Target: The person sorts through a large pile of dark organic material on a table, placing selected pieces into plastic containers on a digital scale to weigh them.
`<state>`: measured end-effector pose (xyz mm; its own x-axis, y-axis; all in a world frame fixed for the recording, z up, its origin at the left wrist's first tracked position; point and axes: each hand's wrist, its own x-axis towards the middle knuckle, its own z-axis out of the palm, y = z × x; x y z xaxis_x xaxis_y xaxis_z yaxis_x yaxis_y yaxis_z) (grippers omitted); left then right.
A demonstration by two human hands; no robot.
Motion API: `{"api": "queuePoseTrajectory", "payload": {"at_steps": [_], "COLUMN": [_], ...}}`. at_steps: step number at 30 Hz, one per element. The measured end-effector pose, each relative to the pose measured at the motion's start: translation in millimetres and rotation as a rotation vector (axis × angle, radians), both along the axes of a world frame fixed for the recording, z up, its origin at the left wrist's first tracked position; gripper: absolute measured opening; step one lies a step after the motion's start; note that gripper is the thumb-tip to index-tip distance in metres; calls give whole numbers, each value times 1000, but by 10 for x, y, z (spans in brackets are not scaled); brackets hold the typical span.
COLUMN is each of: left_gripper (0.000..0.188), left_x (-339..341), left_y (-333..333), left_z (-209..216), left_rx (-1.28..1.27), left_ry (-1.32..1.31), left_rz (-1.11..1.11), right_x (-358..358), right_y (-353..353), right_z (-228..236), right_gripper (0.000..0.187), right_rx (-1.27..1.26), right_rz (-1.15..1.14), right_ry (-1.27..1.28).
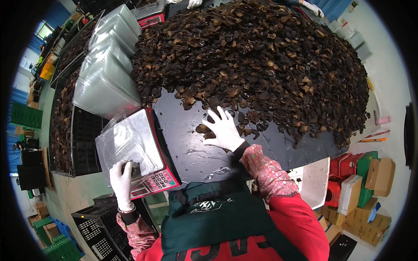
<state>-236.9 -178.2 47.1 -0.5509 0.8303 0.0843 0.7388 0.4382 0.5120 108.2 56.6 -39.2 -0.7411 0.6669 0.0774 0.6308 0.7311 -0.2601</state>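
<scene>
1. while the left hand (121,182) sits at the near side of a clear container (126,141), its fingers are curled inward; whether they pinch the rim, i cannot tell.
2. that container lies on a red scale (159,181), at the left edge of the black-covered table (185,154), toward its near left corner; it looks unfilled.
3. the right hand (224,131) is open, palm down, fingers spread, between the pile and the table's near edge, with a few loose pieces (203,129) just beside it.
4. the main pile (257,65) of dark, curled pieces covers the table's far side and runs toward its right edge.
5. stacked containers (104,85) lean along the left edge, beyond the scale.
6. the step in hand looks like readying a container on the scale while the other hand works loose pieces.
7. the next move probably calls for closing the right fingers around some pieces, with the container kept steady.
</scene>
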Motion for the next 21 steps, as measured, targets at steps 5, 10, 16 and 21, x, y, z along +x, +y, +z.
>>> {"api": "queuePoseTrajectory", "payload": {"at_steps": [5,10,16,21], "left_gripper": [31,27,81,95], "left_x": [438,1542,2079,2156], "left_y": [204,838,1323,1483], "left_z": [127,-86,-693,-712], "left_rx": [193,356,-120,-205], "left_ry": [475,-245,9,-47], "left_rz": [-29,-486,-417,-506], "right_x": [314,925,1297,1422], "right_y": [-338,-685,-605,-150], "right_z": [-24,-202,-167,-195], "right_gripper": [31,19,69,86], "right_rx": [126,205,216,193], "right_rz": [11,-177,-487,-636], "right_ry": [224,255,356,373]}}
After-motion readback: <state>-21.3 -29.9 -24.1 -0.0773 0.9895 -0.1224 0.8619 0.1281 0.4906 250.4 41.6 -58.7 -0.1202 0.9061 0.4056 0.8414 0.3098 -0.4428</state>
